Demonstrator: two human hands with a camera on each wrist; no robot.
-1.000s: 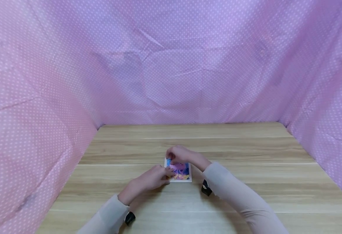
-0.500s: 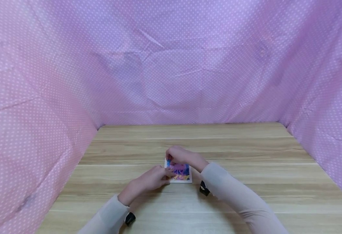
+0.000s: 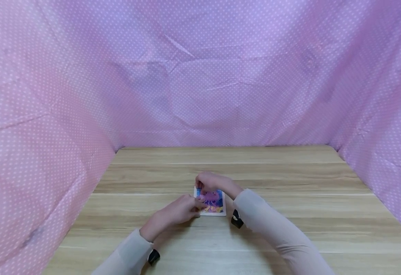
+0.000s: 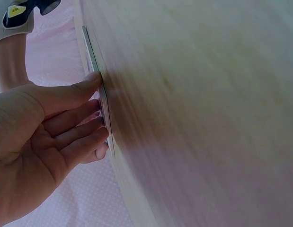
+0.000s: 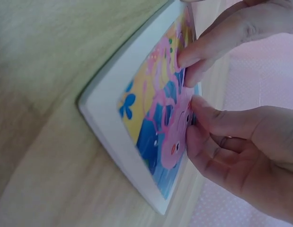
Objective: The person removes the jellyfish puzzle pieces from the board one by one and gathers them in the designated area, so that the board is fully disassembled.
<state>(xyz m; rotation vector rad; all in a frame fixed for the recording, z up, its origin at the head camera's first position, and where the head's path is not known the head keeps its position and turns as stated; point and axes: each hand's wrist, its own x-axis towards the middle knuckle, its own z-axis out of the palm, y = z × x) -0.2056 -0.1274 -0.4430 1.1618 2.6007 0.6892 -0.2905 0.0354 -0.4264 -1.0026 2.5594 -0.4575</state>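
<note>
A thin picture board (image 3: 224, 204) with a white border and rounded corners lies on the wooden table; its print shows a pink octopus over blue and yellow. My left hand (image 3: 183, 209) is at the near left of the board, fingers over the print. In the left wrist view the left thumb (image 4: 92, 83) rests at the board's edge. My right hand (image 3: 210, 182) bends over the far left corner, its fingers curled. The right wrist view has the right thumb (image 5: 210, 113) on the print, with the index fingertip close beside it. The hands cover the board's left part.
The wooden table (image 3: 272, 172) stretches out around the board. Pink dotted cloth (image 3: 200, 76) hangs behind it and along both sides. Dark devices sit under both wrists, the right one (image 3: 237, 219) near the board's right side.
The right wrist and forearm have shifted slightly left. Both hands stay at the board, and more of the octopus shows than half a second ago. The whole view has moved a little.
</note>
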